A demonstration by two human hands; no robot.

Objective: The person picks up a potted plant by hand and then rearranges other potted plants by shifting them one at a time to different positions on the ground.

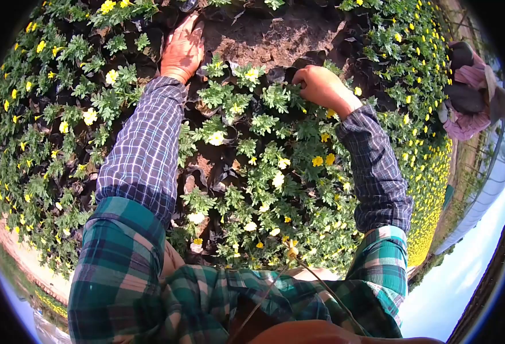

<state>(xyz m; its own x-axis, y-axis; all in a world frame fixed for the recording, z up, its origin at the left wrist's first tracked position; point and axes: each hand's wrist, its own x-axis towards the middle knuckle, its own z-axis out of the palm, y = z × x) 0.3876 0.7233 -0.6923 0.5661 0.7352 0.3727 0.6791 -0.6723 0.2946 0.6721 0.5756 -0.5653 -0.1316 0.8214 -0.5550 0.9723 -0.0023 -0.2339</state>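
I look down over a bed of small potted plants with yellow and white flowers (275,172). My left hand (182,49) lies flat with fingers together on the bare soil patch (269,34), at the edge of the black pots. My right hand (320,86) is curled around the top of a green seedling (276,96) at the edge of that patch. Both arms wear blue checked sleeve covers over a green plaid shirt.
Black plastic nursery bags (149,43) crowd around the soil patch. Dense yellow-flowered plants (419,74) stretch to the right. Another person in pink clothes and a hat (473,94) crouches at the far right. A white greenhouse cover (487,189) runs along the right edge.
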